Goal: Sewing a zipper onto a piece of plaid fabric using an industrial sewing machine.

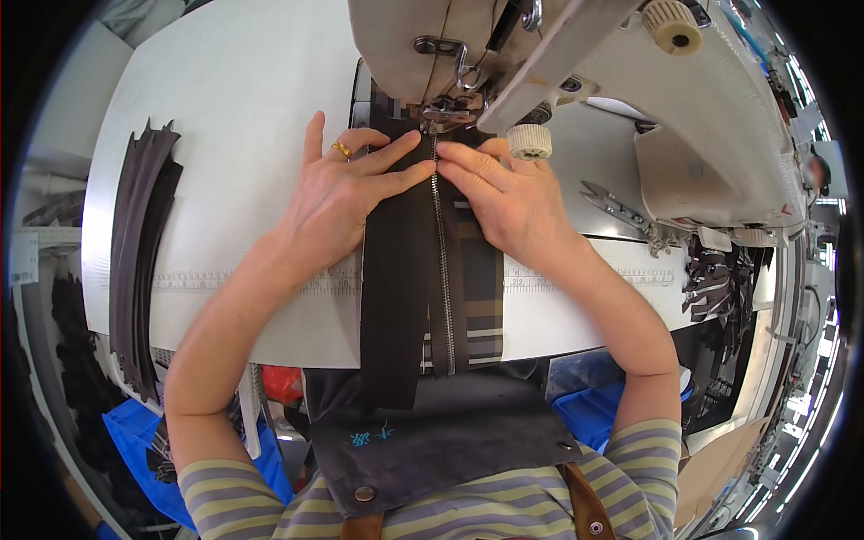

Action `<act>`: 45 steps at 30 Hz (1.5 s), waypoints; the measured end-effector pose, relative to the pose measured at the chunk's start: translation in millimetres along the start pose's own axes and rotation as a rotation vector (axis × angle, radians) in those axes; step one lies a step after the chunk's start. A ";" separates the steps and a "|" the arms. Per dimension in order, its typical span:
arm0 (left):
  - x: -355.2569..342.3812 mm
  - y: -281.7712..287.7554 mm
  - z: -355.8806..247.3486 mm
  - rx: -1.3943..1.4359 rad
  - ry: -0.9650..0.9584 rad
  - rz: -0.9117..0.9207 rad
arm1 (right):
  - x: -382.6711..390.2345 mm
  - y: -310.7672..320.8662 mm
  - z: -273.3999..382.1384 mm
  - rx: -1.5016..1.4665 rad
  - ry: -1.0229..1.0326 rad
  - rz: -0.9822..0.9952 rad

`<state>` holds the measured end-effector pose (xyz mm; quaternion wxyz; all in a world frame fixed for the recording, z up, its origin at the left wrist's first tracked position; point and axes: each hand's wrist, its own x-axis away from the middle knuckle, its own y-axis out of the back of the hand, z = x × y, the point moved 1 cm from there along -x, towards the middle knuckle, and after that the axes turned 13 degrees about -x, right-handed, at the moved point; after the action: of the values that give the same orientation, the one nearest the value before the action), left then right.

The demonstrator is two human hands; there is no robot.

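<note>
Black fabric (391,270) with a metal zipper (443,270) lies over plaid cloth (481,315) beneath the sewing machine's presser foot (441,117). My left hand (346,198) rests on the black fabric just left of the zipper, fingers spread, thumb and forefinger tips pressing it, little finger raised, a gold ring on one finger. My right hand (508,202) has its fingers together, gripping the zipper tape's right edge near the foot; some fingertips behind are hidden. The lower ends of fabric and zipper hang over the table's front edge.
The white table (198,180) has a printed ruler strip. Dark strips (144,225) lie at the left, scissors (612,205) right of my right hand, cut scraps (711,279) at the right edge. The machine body (702,126) overhangs the back right; blue bins (135,459) sit below.
</note>
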<state>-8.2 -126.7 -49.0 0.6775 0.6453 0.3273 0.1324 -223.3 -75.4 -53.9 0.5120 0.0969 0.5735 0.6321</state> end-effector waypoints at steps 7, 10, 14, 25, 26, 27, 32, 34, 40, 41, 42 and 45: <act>-6.7 -5.6 5.3 0.025 0.012 -0.015 | -1.3 -4.8 -12.3 0.020 0.039 -0.018; -8.8 -9.0 9.4 -0.026 0.003 -0.026 | -0.9 -0.9 -13.1 -0.031 0.017 -0.015; 20.8 11.9 -8.0 -0.095 -0.164 -0.067 | 26.0 11.0 24.6 -0.156 0.102 -0.010; 113.2 24.4 -73.8 0.144 -0.013 -0.102 | 102.9 3.6 118.0 -0.224 0.021 0.008; 114.2 23.8 -74.0 0.144 -0.008 -0.098 | 104.4 1.8 116.6 -0.277 0.021 -0.101; 115.0 24.1 -74.3 0.130 -0.003 -0.108 | 103.0 4.7 117.3 -0.355 -0.015 -0.177; 113.0 26.9 -80.7 0.139 0.007 -0.121 | 102.3 -1.8 126.0 -0.263 -0.055 -0.113; 108.7 29.1 -86.2 0.149 0.053 -0.165 | 96.8 -3.3 131.4 -0.212 -0.099 -0.079; 119.3 18.2 -78.5 0.154 -0.056 -0.247 | 101.0 -9.0 133.3 -0.156 -0.075 -0.129; 118.9 18.6 -78.9 0.156 -0.057 -0.246 | 100.8 -8.9 133.2 -0.156 -0.077 -0.129; 118.0 19.6 -79.7 0.166 -0.053 -0.237 | 100.3 -8.5 133.2 -0.157 -0.078 -0.124; 115.5 21.6 -79.3 0.180 -0.064 -0.219 | 100.3 -8.5 131.7 -0.163 -0.076 -0.121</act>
<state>35.0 8.1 -56.0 0.6373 0.6677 0.3846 0.0070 -171.0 81.5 -64.9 0.5769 0.0441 0.5053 0.6402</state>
